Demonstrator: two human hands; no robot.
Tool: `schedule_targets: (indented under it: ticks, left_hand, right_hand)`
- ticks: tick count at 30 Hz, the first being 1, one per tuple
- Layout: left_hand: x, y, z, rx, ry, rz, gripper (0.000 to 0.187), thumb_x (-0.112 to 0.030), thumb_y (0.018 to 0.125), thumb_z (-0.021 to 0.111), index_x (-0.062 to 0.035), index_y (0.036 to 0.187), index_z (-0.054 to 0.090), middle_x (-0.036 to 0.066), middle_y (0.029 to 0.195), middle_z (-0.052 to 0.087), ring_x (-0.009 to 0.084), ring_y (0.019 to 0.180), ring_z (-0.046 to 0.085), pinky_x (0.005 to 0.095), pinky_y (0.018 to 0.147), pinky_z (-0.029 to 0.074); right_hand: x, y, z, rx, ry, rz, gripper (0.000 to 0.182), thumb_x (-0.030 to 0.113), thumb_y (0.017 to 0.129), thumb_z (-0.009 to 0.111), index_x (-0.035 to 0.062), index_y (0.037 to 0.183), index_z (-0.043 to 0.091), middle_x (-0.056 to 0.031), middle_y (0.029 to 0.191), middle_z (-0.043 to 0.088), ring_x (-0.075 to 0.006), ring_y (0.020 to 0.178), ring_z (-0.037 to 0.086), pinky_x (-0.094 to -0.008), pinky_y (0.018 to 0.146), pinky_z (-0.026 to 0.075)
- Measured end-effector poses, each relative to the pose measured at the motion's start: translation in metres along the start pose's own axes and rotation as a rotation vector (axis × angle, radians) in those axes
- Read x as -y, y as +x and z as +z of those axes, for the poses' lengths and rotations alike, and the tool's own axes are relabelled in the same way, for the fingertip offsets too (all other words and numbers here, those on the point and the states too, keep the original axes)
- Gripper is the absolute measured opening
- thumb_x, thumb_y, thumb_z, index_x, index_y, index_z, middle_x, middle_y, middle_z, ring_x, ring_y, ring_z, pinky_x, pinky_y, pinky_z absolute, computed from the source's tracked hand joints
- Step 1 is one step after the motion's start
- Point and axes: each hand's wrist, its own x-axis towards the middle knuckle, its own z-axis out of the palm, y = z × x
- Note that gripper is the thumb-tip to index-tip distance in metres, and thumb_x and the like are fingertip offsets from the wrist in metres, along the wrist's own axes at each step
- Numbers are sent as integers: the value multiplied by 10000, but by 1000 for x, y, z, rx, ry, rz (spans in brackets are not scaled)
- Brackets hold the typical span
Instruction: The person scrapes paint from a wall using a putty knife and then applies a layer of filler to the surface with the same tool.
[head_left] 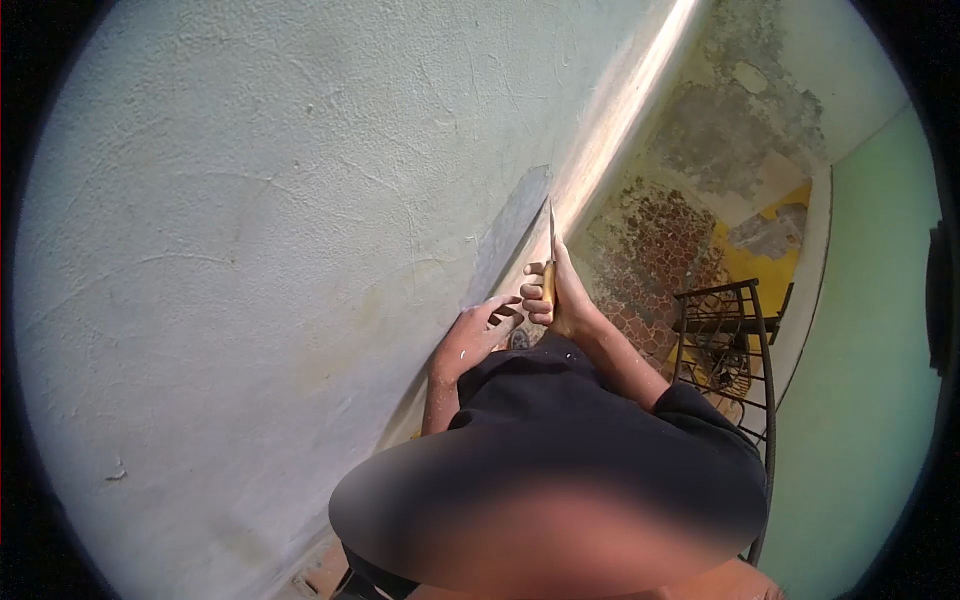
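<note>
My right hand (563, 290) is wrapped around the wooden handle of a putty knife (549, 280). Its thin metal blade, seen nearly edge-on, points up along the wall's pale edge (600, 130), with the tip beside a smooth grey patch (510, 225) on the rough wall (300, 200). Lower and to the left, my left hand (490, 325) is against the wall's edge, its fingers loosely bent and apart with nothing visible in them. Whitish specks dot both forearms.
A black metal rack (728, 325) stands to my right, near a green wall (870, 300). Below lies a worn floor of reddish tiles (665, 250) with stained, peeling patches and a yellow area (770, 235). Part of a shoe (519, 339) shows beneath my hands.
</note>
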Motion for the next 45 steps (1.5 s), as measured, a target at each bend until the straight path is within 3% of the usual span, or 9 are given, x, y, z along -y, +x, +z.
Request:
schedule_targets:
  ticks: [4,10,20,23,28,31,35,42,45]
  left_hand:
    - [-12,-5,-9,57,15,-49,454,-309,1013,657,-12,1356,626,180,1148,752,258,974,735,374,881,561]
    - [1,-1,-7,94,62,0,444,-309,1012,666,-29,1354,635,186,1141,750,242,961,735,368,884,563]
    - [-11,-5,-9,143,-42,-65,456,-334,1016,682,-35,1357,640,154,1152,755,225,994,706,370,912,542]
    - [-9,-3,-10,140,29,-92,456,-338,1020,674,-20,1344,635,153,1138,756,228,985,716,372,893,549]
    - [-4,-2,-11,132,27,-36,471,-361,1016,675,-14,1333,640,164,1138,753,249,985,724,386,879,550]
    - [-3,1,-6,113,-20,-96,477,-368,1010,686,-18,1331,643,165,1131,750,248,987,714,383,889,541]
    - [10,6,-5,117,-93,-51,462,-352,1006,697,-23,1327,649,162,1109,748,231,978,696,355,912,527]
    - [6,7,-7,136,-144,-101,485,-405,1010,683,-47,1335,654,154,1118,748,215,1000,691,339,928,523]
    - [-5,7,-10,158,-79,-159,503,-395,1010,689,-37,1357,628,128,1132,749,196,992,693,331,917,532]
  right_hand:
    - [-3,-11,13,-141,-272,-306,520,418,1038,581,205,1406,281,-28,775,474,-73,422,361,-229,328,281]
    - [-12,-10,-12,-94,-411,-577,1071,-19,919,495,399,1568,-248,-239,1089,660,-155,451,507,-302,334,454]
    - [-2,-35,8,38,-514,-578,997,-72,853,446,360,1675,83,-213,1060,684,-124,508,532,-268,382,472]
    - [-16,-37,25,26,-778,-791,988,-81,832,420,306,1687,109,-267,1482,502,-106,661,578,-248,525,524]
    - [-5,-9,23,-41,-914,-1042,1008,-95,789,416,231,1692,109,-274,1490,436,-79,594,466,-248,447,422]
    - [23,-36,43,-93,-797,-808,1012,-80,790,429,254,1693,116,-83,881,631,-77,556,433,-236,475,426]
    - [-8,-50,45,9,-899,-784,1000,-55,798,444,259,1692,128,32,642,451,-79,506,387,-255,459,401]
    - [6,-57,47,24,-801,-681,973,-29,810,469,268,1687,172,-91,993,646,-92,619,481,-250,561,476]
    - [21,-59,49,-11,-795,-603,966,-23,816,471,275,1687,178,-18,777,522,-88,602,472,-248,567,476]
